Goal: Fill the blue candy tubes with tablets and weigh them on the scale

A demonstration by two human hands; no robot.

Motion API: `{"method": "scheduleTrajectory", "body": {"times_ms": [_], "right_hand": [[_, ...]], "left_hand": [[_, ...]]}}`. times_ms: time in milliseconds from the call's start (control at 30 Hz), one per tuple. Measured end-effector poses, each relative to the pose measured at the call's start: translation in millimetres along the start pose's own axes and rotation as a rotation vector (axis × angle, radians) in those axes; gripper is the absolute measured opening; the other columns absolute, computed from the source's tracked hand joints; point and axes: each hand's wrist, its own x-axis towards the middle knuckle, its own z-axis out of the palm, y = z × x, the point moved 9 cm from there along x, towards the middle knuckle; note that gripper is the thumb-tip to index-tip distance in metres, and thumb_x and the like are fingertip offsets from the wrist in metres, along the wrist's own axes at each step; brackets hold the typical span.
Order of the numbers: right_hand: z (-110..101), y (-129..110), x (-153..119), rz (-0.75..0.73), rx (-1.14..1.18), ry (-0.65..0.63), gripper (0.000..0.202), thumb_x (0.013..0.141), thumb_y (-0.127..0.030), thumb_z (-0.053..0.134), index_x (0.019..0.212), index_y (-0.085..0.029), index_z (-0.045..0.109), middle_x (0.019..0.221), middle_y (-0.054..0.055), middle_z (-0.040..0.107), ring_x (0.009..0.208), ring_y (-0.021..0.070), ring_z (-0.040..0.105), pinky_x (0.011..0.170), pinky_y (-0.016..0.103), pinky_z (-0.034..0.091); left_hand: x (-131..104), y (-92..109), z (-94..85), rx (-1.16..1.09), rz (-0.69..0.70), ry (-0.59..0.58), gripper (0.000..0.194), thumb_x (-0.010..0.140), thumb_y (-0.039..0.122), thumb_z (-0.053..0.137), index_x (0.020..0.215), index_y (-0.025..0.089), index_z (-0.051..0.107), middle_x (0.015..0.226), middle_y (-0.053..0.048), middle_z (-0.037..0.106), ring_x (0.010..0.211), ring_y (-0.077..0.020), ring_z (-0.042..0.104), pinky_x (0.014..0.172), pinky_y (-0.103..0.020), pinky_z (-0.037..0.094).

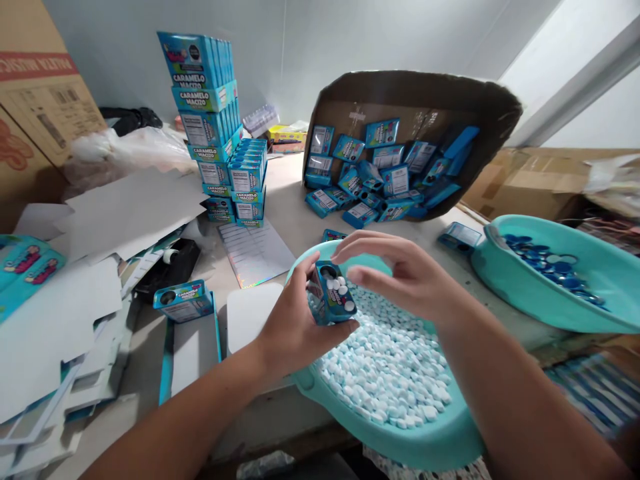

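Note:
My left hand (289, 323) grips a small blue candy box (334, 312) with a round hole in its top, fingers on one side and thumb on the other. Several white candies (341, 290) lie on the box top beside the hole. Just right of the box hovers my right hand (400, 270), its thumb and fingers bent but apart, with nothing visible between them. Below both hands is a turquoise basin (400, 450) holding a heap of white candies (385, 363).
Behind stands a tipped cardboard carton (350, 93) of blue boxes. A tall stack of candy boxes (213, 127) rises at back left. A second basin (540, 307) at right holds blue round pieces. Flat cardboard sheets (130, 207) and an open tray (193, 353) lie at left.

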Motion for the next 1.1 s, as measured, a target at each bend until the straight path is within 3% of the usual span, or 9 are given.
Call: {"method": "scheduleTrajectory", "body": {"times_ms": [100,233,533,700,933,1100], "right_hand": [[12.2,3.3,-4.0,-0.010,0.035,-0.205,0.051,0.079,-0.044,0.084,0.126,-0.027,0.072,0.127,0.008,0.069,0.121,0.0265,0.063,0.097,0.034,0.054],[18.8,20.1,-5.0,0.037,0.065,-0.270,0.056,0.079,-0.039,0.085,0.131,-0.026,0.068,0.127,0.007,0.070,0.121,0.0258,0.064,0.101,0.035,0.055],[14.7,43.2,2.0,0.139,0.118,-0.130,0.044,0.078,-0.044,0.085,0.115,-0.024,0.075,0.110,0.007,0.077,0.100,0.0227,0.072,0.091,0.036,0.059],[9.5,43.6,5.6,0.154,0.114,-0.047,0.034,0.074,-0.045,0.086,0.097,-0.021,0.077,0.088,0.005,0.076,0.083,0.0198,0.072,0.078,0.034,0.059],[10.7,36.8,6.9,0.133,0.173,-0.055,0.032,0.083,-0.047,0.079,0.098,-0.019,0.077,0.087,0.006,0.076,0.079,0.0173,0.070,0.070,0.028,0.057],[-3.7,63.8,6.4,0.228,0.242,0.107,0.036,0.086,-0.055,0.071,0.092,-0.020,0.076,0.083,0.005,0.075,0.079,0.0183,0.069,0.071,0.030,0.054]], "left_hand": [[1.0,4.3,0.0,-0.007,0.058,0.007,0.095,0.075,0.036,0.085,0.152,0.024,0.030,0.149,-0.014,0.051,0.136,-0.0333,0.053,0.113,-0.051,0.047],[2.2,6.2,1.1,0.045,0.070,-0.019,0.081,0.074,0.034,0.086,0.142,0.021,0.045,0.138,-0.012,0.058,0.126,-0.0328,0.059,0.108,-0.050,0.051],[1.6,-2.4,2.8,0.082,-0.012,-0.043,0.099,0.067,0.040,0.090,0.150,0.021,0.038,0.146,-0.016,0.053,0.133,-0.0381,0.054,0.112,-0.057,0.047],[1.7,0.9,3.9,0.077,0.032,-0.058,0.097,0.071,0.040,0.088,0.151,0.023,0.038,0.150,-0.014,0.052,0.137,-0.0371,0.051,0.116,-0.058,0.044],[0.2,-2.9,2.2,0.075,0.040,-0.045,0.101,0.071,0.044,0.089,0.153,0.023,0.034,0.152,-0.015,0.049,0.138,-0.0372,0.051,0.116,-0.057,0.043],[2.2,3.9,1.1,0.043,0.006,-0.033,0.103,0.069,0.038,0.088,0.153,0.022,0.031,0.151,-0.016,0.049,0.136,-0.0353,0.052,0.114,-0.053,0.047]]}}
